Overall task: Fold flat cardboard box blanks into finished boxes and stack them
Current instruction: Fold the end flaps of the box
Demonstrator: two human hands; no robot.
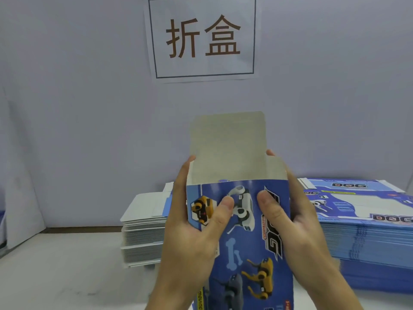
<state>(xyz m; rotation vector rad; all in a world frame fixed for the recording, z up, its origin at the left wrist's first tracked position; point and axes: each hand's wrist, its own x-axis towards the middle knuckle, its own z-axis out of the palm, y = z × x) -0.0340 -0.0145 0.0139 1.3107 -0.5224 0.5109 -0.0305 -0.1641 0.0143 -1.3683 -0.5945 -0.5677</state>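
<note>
Left hand (192, 229) and right hand (297, 222) each keep a closed grip on the box (243, 231), top flap (228, 142) at 12 o'clock.

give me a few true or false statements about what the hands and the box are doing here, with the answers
1. Both hands hold the printed box, the left hand on its left edge and the right hand on its right edge. True.
2. The top flap of the box is folded shut. False: it stands upright and open, showing its plain grey inside.
3. A stack of flat blanks lies on the table to the right of the box. True.
4. The sign on the wall hangs upside down. False: it hangs upright, above the box.
5. The pile of blanks to the left of the box shows a white face on top. True.
</note>
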